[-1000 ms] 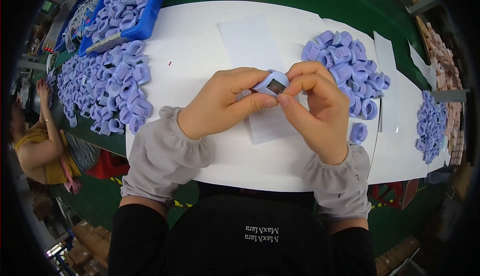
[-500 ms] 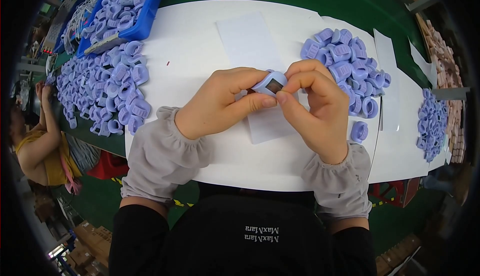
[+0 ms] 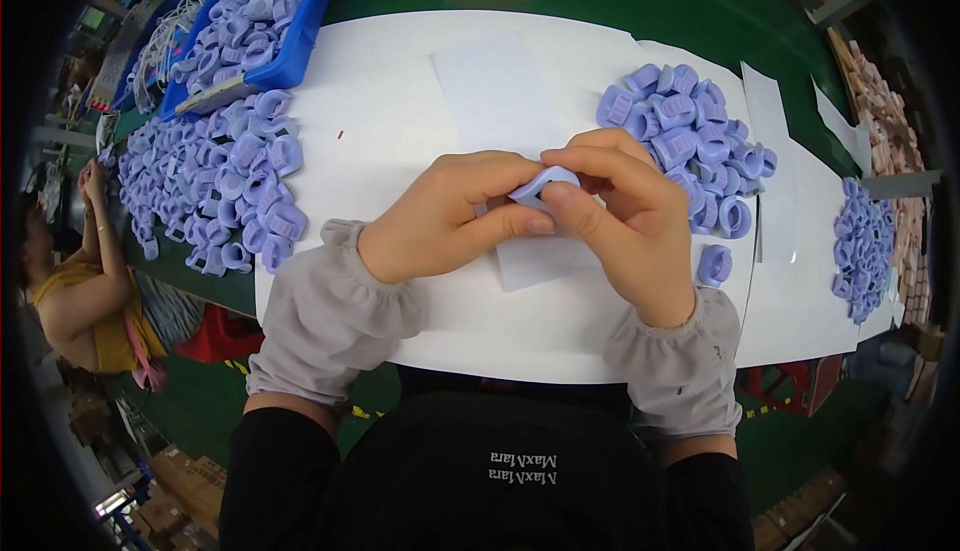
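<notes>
A small lavender ring-shaped plastic device (image 3: pixel 541 182) is held between both hands over the middle of the white table. My left hand (image 3: pixel 440 217) pinches its left side with thumb and index finger. My right hand (image 3: pixel 632 219) grips the other end, its thumb pressed on the top face, where a dark screen is mostly covered. Beneath the hands lies a white sheet of paper (image 3: pixel 497 86). Just right of my right hand is a heap of similar lavender devices (image 3: pixel 708 141), and one single device (image 3: pixel 715 265) lies nearer my right sleeve.
At left, a large pile of such devices (image 3: pixel 215 181) spreads beside a blue bin (image 3: pixel 297 56) full of more. Another pile (image 3: pixel 864 251) lies at the far right. A person in a yellow top (image 3: pixel 95 311) sits at left. A tiny red piece (image 3: pixel 340 135) rests on the white table covering (image 3: pixel 375 61).
The device has been tilted, so its screen, plainly visible before, is now mostly hidden. My right thumb has shifted from its edge onto its top face.
</notes>
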`<state>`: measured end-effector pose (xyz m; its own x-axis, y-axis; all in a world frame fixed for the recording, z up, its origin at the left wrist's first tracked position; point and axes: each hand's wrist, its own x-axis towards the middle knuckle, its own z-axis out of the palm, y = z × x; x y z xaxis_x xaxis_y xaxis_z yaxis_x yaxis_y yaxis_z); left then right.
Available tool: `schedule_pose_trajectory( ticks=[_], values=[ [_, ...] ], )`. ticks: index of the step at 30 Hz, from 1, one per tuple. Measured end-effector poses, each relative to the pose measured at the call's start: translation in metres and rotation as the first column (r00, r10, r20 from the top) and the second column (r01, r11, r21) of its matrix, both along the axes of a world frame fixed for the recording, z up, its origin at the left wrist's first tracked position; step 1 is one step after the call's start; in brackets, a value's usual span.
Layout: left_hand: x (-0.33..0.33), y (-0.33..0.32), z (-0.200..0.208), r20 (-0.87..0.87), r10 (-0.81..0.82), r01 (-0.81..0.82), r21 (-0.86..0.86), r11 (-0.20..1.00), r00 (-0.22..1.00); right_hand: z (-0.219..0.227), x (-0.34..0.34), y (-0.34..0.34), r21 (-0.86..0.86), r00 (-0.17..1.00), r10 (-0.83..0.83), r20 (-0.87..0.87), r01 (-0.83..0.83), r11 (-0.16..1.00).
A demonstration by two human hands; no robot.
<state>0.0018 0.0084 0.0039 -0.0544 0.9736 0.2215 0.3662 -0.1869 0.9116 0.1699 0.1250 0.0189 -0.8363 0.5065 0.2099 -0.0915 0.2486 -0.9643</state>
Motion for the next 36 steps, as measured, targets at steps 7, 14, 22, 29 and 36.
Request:
schedule_pose_trajectory(
  ticks=[7,14,22,29,36],
  values=[
    [0.015,-0.014,0.022,0.020,0.100,-0.097,-0.129,0.987,0.995,0.013,0.011,-0.008,0.148,0.988,-0.142,0.066,0.131,0.980],
    [-0.065,-0.070,0.018,-0.579,0.584,-0.521,0.295,0.801,0.569,0.006,0.068,0.058,0.703,0.734,-0.679,-0.032,0.499,0.506],
    [-0.117,-0.107,0.008,-0.823,0.528,-0.743,0.219,0.633,0.208,0.029,0.026,0.025,0.777,0.835,-0.498,-0.234,0.469,0.421],
    [-0.025,-0.013,0.044,0.134,0.261,-0.229,-0.212,0.950,0.956,0.012,-0.013,-0.012,-0.119,0.984,0.044,0.174,-0.024,0.993],
    [0.002,-0.003,0.007,0.510,0.168,-0.038,-0.255,0.966,0.844,-0.005,-0.011,-0.016,-0.382,0.991,-0.073,-0.115,0.024,0.924]
  ],
)
